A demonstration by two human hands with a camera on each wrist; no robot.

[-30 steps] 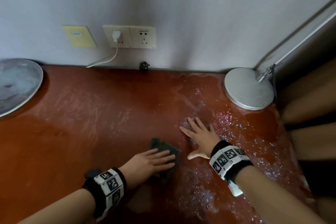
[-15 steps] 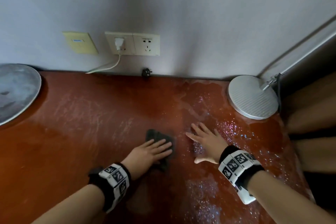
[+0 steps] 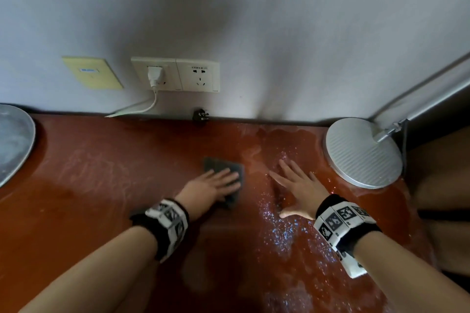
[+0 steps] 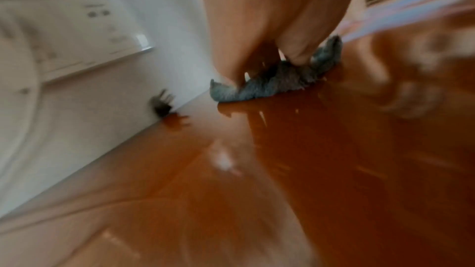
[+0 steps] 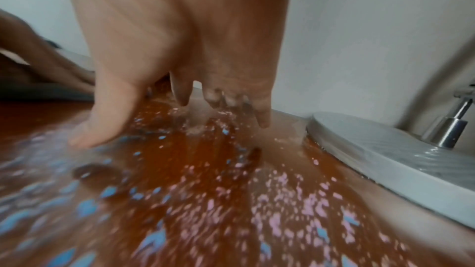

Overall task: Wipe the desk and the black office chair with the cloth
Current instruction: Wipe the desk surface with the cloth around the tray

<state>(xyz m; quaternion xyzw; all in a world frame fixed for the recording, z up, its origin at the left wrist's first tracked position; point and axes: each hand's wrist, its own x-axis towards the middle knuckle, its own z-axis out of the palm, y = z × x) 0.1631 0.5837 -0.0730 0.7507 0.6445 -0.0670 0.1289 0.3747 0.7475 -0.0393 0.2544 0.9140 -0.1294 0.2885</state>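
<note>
Cloth [image 3: 230, 169] is a dark grey folded pad, flat on the reddish-brown desk [image 3: 89, 185] near the middle, under my left hand [image 3: 208, 189]. Left fingers are straight and pressing down on it, not curled around it; the left wrist view shows fingertips [image 4: 299, 56] pushing into the grey fabric [image 4: 270, 84], which bunches up a bit at the edges. Far corner of the cloth sticks out past my fingertips toward the wall.

My right hand [image 3: 298, 189] is just right of the cloth, palm down, fingers spread and flat on the desk, holding nothing. It sits in a wet patch [image 3: 287, 234] with glinting droplets; the right wrist view shows the thumb [image 5: 107, 121] and fingertips touching the wet surface [image 5: 205, 190]. Both wrists carry black bands with printed markers.

Further right, round silver lamp base [image 3: 361, 152] stands on the desk corner, near my right hand but apart. Far left, edge of a grey round disc [image 3: 12, 140]. At the back edge, a small black plug [image 3: 200, 116] lies against the wall. On the wall above: double socket [image 3: 198, 75] with a white plug [image 3: 155, 76] and cable, yellow plate [image 3: 92, 72] beside it
</note>
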